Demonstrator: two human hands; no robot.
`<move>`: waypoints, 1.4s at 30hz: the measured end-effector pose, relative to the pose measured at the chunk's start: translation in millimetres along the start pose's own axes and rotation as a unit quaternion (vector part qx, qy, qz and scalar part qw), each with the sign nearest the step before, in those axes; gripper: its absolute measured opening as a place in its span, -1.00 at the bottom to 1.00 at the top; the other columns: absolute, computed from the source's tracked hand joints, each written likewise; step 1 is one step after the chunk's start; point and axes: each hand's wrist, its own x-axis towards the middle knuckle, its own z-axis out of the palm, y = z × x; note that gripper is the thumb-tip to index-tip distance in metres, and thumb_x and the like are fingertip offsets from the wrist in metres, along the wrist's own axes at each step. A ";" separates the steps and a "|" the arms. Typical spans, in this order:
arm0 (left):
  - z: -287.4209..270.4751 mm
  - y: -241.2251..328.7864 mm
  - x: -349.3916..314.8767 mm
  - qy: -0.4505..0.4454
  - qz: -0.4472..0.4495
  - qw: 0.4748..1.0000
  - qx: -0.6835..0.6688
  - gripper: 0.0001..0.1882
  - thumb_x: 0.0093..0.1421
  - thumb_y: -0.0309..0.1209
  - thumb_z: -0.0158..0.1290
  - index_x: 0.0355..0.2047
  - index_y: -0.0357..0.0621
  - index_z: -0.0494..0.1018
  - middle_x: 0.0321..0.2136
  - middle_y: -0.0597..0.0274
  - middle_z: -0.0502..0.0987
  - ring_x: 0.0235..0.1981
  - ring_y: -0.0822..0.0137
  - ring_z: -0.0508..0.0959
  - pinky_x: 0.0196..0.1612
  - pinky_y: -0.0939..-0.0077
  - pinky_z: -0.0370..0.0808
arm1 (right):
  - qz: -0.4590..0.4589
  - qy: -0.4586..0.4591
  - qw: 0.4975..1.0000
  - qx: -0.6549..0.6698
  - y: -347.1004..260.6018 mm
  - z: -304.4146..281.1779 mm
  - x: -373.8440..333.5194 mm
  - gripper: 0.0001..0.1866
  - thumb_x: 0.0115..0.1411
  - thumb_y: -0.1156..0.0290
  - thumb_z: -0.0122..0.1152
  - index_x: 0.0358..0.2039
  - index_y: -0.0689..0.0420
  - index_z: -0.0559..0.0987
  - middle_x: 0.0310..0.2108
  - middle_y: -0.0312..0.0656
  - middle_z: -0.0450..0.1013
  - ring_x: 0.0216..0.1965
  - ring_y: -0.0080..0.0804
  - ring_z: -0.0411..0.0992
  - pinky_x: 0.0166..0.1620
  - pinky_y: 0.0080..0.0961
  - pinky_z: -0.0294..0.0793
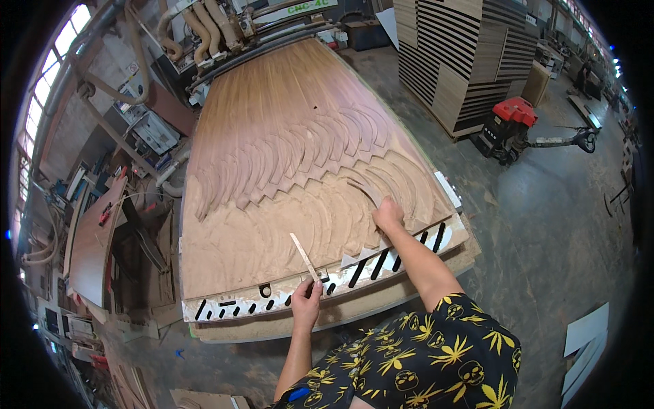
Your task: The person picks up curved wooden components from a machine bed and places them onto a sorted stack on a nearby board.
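My left hand (306, 303) is closed around the lower end of a thin, pale flat strip (302, 253) at the front edge of the machine bed. The strip points away over sawdust (252, 238); whether it is a ruler or a wood slat is unclear. Farther right, my right hand (389, 215) is closed on the near end of a curved wooden piece (366, 189), its far end tilted over the dusty board. Rows of similar curved cut pieces (300, 146) lie in the wood-veneered sheet (272, 75) beyond, and more lie right of my right hand.
A white slotted bed edge (235, 307) runs along the front. Ducts and hoses (211, 31) of the machine stand at the far end. To the right are a tall stack of panels (453, 61) and a red-and-black pallet truck (507, 126). A brown panel (92, 245) stands at left.
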 end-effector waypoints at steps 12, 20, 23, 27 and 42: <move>-33.0 -1.8 -16.6 0.028 -0.007 0.999 -0.021 -0.65 0.30 -0.36 0.13 -0.04 -0.42 0.51 -0.39 0.30 0.58 -0.42 0.56 0.47 -0.35 0.65 0.42 | 0.119 -0.138 0.967 0.176 -22.0 86.4 44.9 -0.09 0.10 0.08 0.07 0.25 0.54 0.06 -0.22 0.23 0.56 -0.09 0.07 0.55 0.10 -0.12 0.42; -55.6 -19.6 -20.3 0.081 0.003 0.997 0.003 -0.73 0.31 -0.39 0.11 -0.14 -0.42 0.53 -0.48 0.42 0.48 -0.47 0.61 0.36 -0.43 0.65 0.29 | 0.037 0.006 0.997 -0.068 3.4 -36.7 2.5 -0.42 0.14 0.25 0.05 0.12 0.33 0.38 -0.10 0.10 0.54 -0.04 -0.03 0.52 0.01 -0.18 0.48; -51.3 -15.0 -18.9 0.084 0.003 0.996 -0.017 -0.75 0.31 -0.40 0.10 -0.18 -0.41 0.54 -0.48 0.42 0.47 -0.48 0.60 0.35 -0.42 0.66 0.29 | 0.002 0.039 0.987 -0.157 23.3 -32.4 15.6 -0.55 0.21 0.33 0.04 0.09 0.24 0.44 0.02 0.03 0.45 0.08 -0.05 0.43 0.00 -0.14 0.50; -43.7 -9.5 -17.3 0.066 0.000 0.998 0.008 -0.72 0.29 -0.41 0.12 -0.10 -0.41 0.53 -0.44 0.33 0.53 -0.42 0.55 0.44 -0.36 0.64 0.38 | 0.031 0.046 0.987 -0.150 37.3 -7.7 42.0 -0.65 0.23 0.39 0.04 0.00 0.22 0.50 -0.02 0.01 0.48 0.02 -0.11 0.48 -0.04 -0.18 0.53; -0.3 -16.5 -0.3 -0.043 -0.007 0.993 0.106 -0.69 0.34 -0.28 0.06 -0.15 -0.34 0.51 -0.44 0.31 0.47 -0.43 0.47 0.35 -0.38 0.55 0.32 | -0.045 0.228 0.971 -0.049 35.0 -30.5 57.5 -0.69 0.14 0.42 0.04 -0.11 0.27 0.42 -0.22 0.05 0.52 -0.19 -0.05 0.56 -0.25 -0.11 0.57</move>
